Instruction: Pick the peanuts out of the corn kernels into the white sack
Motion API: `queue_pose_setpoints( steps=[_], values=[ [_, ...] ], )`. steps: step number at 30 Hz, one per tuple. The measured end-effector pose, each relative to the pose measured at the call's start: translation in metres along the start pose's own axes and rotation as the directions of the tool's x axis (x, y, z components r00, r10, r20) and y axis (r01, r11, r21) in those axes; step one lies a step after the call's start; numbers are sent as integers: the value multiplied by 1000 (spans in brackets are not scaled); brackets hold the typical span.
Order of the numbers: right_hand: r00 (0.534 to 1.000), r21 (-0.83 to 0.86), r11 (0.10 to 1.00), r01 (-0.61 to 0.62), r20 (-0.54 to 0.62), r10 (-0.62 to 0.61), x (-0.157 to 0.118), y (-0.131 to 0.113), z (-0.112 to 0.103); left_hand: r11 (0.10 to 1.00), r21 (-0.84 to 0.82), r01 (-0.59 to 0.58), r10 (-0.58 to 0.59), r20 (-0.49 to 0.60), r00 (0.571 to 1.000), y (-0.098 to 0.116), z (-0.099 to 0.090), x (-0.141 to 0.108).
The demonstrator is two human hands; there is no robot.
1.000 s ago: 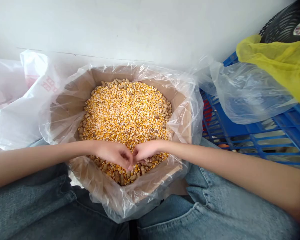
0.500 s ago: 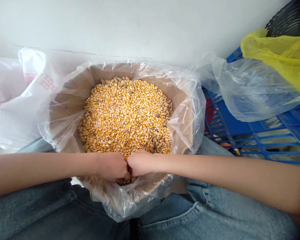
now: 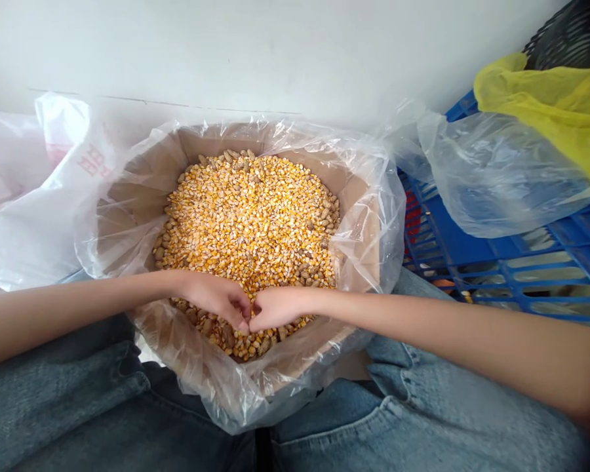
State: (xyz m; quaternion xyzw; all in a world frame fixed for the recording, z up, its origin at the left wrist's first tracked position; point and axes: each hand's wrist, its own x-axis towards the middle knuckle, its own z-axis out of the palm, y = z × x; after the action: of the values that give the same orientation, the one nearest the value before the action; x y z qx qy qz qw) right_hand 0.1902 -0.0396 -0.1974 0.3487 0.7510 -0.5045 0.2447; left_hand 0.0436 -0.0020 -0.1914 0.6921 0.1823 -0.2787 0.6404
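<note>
- Our left hand (image 3: 211,298) and right hand (image 3: 280,308) sit over the near part of the box, fingers half curled, fingertips touching at the middle. Neither is fully open or closed, and we cannot tell whether they hold any kernels.
- The corn (image 3: 250,223) lies in a wide heap inside the box (image 3: 358,226), with peanuts (image 3: 226,335) in the shell mixed through it, thickest along the near edge, just under our hands.
- This spot is best worked with the fingers low and loose, so that kernels can slide between them and the shells are easy to feel.
- A clear liner (image 3: 388,255) covers the inside of the box and bunches over its rim. Our forearms are best kept off it, so that it does not fold into the heap.
- The box sits against our jeans (image 3: 78,393).
- A white bag (image 3: 29,229) lies to the left. To the right, a blue crate (image 3: 452,229) carries a clear bag (image 3: 501,177) and a yellow bag (image 3: 535,111), below a white wall (image 3: 226,52).
</note>
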Motion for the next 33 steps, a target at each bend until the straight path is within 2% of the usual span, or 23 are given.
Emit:
queue_pose_setpoints(
  steps=[3, 5, 7, 10, 13, 16, 19, 23, 26, 30, 33],
  values=[
    [999, 98, 994, 40, -16, -39, -3, 11, -14, 950, -311, 3, -17, -42, 999, -10, -8, -4],
    [994, 183, 978, 95, -61, -86, -8, 16, -24, 871, -492, -19, -21, -76, 997, -12, -11, -7],
    [990, 349, 928, 132, -83, -110, -14, 20, -33, 759, -645, -87, 4, -130, 992, -11, -14, -10],
    [987, 643, 749, 162, -89, -136, -22, 26, -44, 530, -807, -261, 76, -261, 962, -4, -18, -15],
    [972, 796, 570, 205, -97, -213, -25, 31, -49, 298, -837, -458, 99, -450, 888, 6, -23, -19],
    [951, 865, 445, 233, -107, -290, -25, 35, -50, 178, -803, -568, 30, -573, 819, 15, -28, -23],
    [937, 891, 366, 268, -154, -313, -23, 36, -48, 181, -796, -578, -29, -592, 805, 17, -31, -25],
    [923, 901, 295, 318, -223, -314, -23, 35, -48, 262, -817, -513, -55, -544, 838, 10, -28, -20],
    [915, 904, 273, 328, -233, -330, -25, 33, -49, 318, -828, -462, -51, -502, 864, 5, -24, -16],
    [888, 898, 264, 353, -233, -396, -27, 31, -50, 457, -812, -364, -82, -446, 891, 3, -20, -13],
    [888, 891, 258, 374, -263, -378, -26, 31, -50, 624, -739, -253, -106, -402, 910, 1, -20, -12]
  ],
)
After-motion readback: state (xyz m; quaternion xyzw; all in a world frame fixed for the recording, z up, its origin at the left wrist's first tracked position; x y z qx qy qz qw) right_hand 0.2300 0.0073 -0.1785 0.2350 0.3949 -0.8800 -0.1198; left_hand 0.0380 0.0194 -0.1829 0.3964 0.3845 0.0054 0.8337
